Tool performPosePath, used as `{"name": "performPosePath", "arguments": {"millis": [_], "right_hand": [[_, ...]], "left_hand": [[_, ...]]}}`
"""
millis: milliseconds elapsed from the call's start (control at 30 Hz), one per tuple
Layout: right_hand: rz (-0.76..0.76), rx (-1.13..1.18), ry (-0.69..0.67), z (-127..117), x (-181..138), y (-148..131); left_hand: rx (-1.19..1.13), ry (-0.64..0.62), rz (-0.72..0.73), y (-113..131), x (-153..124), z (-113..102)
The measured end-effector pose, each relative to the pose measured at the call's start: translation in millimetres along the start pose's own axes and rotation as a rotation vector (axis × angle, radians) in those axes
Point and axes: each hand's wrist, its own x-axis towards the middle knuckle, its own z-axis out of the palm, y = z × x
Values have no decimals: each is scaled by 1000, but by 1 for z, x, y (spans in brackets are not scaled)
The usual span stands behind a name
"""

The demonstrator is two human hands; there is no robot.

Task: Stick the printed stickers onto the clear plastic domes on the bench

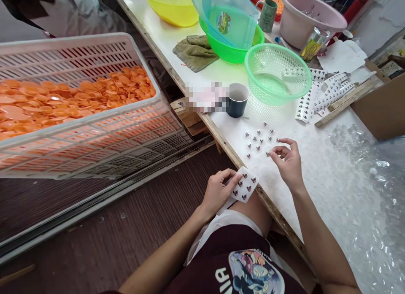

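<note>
Left hand [220, 188] — thumb and fingers clamped on a white sticker sheet [245, 187], rows of small dark prints showing, at the wooden near edge of the bench [234, 133]. Right hand [289, 161] half open, down among small printed discs [258, 141] just inside that edge — cannot tell whether it grips one.

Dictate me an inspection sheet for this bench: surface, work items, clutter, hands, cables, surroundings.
Surface: white table with a wooden edge.
Work items: sticker sheet in the left hand; stickered discs grouped on the table; many clear discs spread to the right.
Clutter: dark mug, green basket, crumpled cloth.
Hands: left hand holds the sheet; right hand is at the stickered discs, grip unclear.
Cables: nothing seen.
Surroundings: crate of orange pieces at left; cardboard box at right.
</note>
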Motion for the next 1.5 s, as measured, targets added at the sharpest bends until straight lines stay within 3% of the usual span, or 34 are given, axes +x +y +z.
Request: {"name": "performPosePath", "arguments": {"millis": [200,400,533,633,800,1000,1333,1500], "right_hand": [[56,-198,-34,7,13,29],[-89,-470,-87,18,13,37],[-190,-653,-11,18,10,30],[-168,-570,2,13,4,23],[67,-313,-185,11,-5,21],[134,-388,-217,20,-6,26],[-41,-868,-258,35,-7,19],[-100,-729,-126,28,-13,9]], "left_hand": [[-5,-1,-11,-6,0,-2],[-6,-2,-10,-5,0,-3],[-2,4,-8,-5,1,-5],[-3,9,-12,-6,0,-6],[-10,2,-17,-7,1,-6],[-3,12,-11,-5,2,-7],[-12,6,-39,-3,-1,-6],[-4,21,-30,0,-1,-6]]}}
